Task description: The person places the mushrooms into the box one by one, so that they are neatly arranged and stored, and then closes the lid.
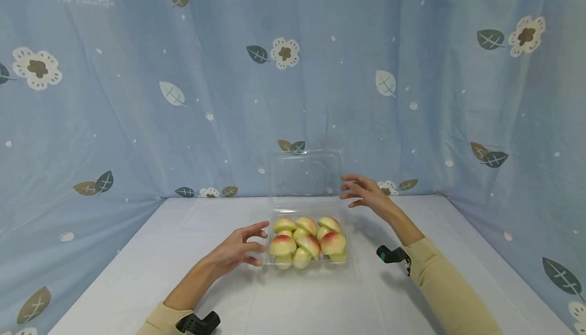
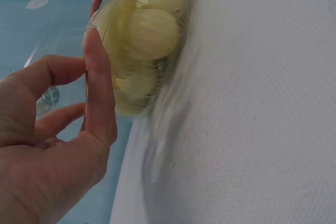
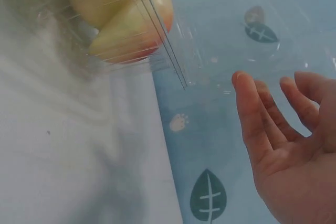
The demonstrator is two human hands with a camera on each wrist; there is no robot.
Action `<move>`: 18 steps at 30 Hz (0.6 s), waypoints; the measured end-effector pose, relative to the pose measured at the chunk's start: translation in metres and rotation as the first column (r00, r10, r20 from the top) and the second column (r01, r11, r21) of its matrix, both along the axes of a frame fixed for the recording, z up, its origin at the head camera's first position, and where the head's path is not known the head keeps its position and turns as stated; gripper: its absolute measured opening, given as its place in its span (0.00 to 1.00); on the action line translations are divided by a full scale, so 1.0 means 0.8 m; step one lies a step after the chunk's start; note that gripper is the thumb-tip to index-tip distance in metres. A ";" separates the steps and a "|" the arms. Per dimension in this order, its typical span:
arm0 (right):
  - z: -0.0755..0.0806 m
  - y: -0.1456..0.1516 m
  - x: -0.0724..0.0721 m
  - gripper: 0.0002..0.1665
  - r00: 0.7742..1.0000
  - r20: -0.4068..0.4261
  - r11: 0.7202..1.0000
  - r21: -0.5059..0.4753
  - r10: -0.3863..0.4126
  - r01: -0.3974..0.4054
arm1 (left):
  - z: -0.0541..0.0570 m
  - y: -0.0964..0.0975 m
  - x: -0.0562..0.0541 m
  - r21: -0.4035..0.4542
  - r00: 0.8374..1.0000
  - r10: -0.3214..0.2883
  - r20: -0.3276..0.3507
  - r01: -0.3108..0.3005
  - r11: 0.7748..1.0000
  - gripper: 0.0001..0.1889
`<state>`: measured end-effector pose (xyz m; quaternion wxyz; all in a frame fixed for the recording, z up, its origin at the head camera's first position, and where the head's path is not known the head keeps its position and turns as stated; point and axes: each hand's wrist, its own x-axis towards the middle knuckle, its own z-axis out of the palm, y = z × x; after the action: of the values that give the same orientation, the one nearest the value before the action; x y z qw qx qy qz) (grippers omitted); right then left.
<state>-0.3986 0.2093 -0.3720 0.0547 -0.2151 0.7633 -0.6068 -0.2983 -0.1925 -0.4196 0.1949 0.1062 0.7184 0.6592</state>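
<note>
A clear plastic clamshell box stands on the table, its hinged lid raised at the back. Inside lie several yellow fruits with a red blush, some stacked on others; their exact kind is unclear. My left hand is at the box's left side, fingers pointing toward it. In the left wrist view, a finger lies along the box wall and seems to touch it. My right hand hovers by the lid's right edge, fingers spread and loosely bent. A gap shows between that hand and the box in the right wrist view.
A white cloth covers the table. Blue curtain printed with leaves and flowers hangs behind and along both sides. Each wrist wears a black camera, one on the left and one on the right.
</note>
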 end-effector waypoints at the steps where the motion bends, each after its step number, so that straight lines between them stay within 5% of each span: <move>1: -0.001 0.001 0.001 0.29 1.000 -0.003 1.000 -0.003 0.008 -0.008 | 0.000 0.000 0.000 0.003 1.000 -0.003 0.000 0.003 1.000 0.38; 18: -0.010 0.015 0.018 0.25 1.000 0.007 0.999 0.022 0.024 -0.024 | -0.008 0.009 -0.002 0.072 0.994 0.093 -0.051 -0.089 0.993 0.34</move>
<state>-0.3846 0.2209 -0.3803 0.0670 -0.2215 0.7670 -0.5985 -0.3003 -0.1851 -0.4259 0.1413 0.0981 0.7043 0.6887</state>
